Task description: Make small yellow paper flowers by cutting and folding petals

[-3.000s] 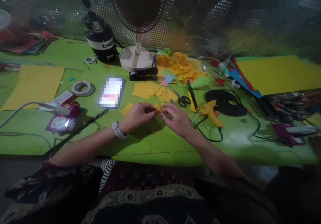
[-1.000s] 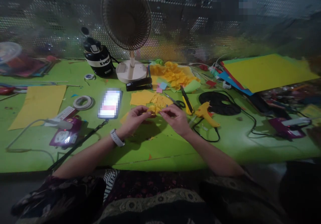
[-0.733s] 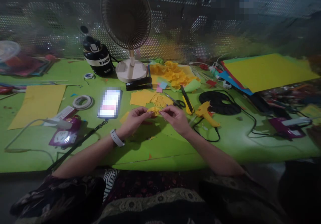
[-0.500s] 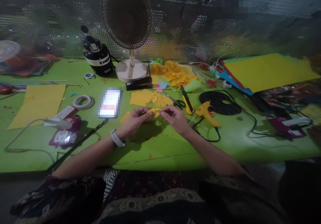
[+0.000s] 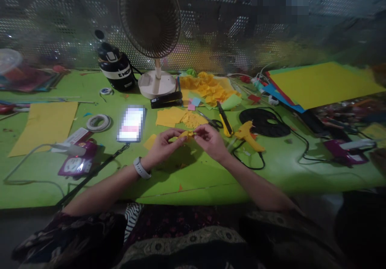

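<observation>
My left hand [image 5: 164, 146] and my right hand [image 5: 211, 140] meet over the green table [image 5: 193, 176], both pinching a small folded yellow paper piece [image 5: 186, 134] held just above the surface. A white watch is on my left wrist. Behind my hands lie cut yellow paper squares [image 5: 173, 117], and scissors [image 5: 211, 121] lie just beyond my right hand. A yellow glue gun [image 5: 249, 134] lies to the right of my right hand.
A lit phone [image 5: 131, 123], tape roll [image 5: 98, 122] and yellow sheet [image 5: 45, 126] lie left. A fan [image 5: 155, 60], dark flask [image 5: 116, 68], stapler [image 5: 165, 100] and pile of yellow paper flowers [image 5: 208, 86] stand behind. Coloured paper sheets [image 5: 322, 84] and cables fill the right.
My hands have stayed in place, working the yellow paper piece between the fingertips; it now sits slightly higher. The camera view shifted a little.
</observation>
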{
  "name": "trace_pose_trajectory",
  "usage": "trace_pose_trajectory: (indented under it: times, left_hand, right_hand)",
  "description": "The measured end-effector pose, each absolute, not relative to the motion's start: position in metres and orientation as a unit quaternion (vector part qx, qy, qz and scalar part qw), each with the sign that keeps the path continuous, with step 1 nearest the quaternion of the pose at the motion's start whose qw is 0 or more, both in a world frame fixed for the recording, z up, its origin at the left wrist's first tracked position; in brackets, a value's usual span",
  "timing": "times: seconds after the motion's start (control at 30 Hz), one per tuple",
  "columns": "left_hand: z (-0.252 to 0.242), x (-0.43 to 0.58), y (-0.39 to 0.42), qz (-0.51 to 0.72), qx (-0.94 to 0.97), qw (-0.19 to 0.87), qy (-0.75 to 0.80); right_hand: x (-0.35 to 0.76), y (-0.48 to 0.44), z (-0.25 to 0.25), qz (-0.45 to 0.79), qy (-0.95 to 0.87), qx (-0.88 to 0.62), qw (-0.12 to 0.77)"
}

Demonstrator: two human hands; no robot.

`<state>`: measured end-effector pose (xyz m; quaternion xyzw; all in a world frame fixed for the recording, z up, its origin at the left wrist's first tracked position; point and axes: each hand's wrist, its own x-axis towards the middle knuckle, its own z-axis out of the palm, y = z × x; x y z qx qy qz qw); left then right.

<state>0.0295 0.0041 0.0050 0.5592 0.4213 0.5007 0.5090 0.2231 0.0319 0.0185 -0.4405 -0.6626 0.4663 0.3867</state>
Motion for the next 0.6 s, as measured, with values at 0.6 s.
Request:
trace_pose_trajectory:
  times: [0.6]
  left_hand:
    - [0.0059, 0.0287, 0.0015, 0.497, 0.743, 0.221, 0.389]
  right_hand:
    - [0.2235, 0.0236, 0.0222, 0.308, -0.759, -0.410, 0.401]
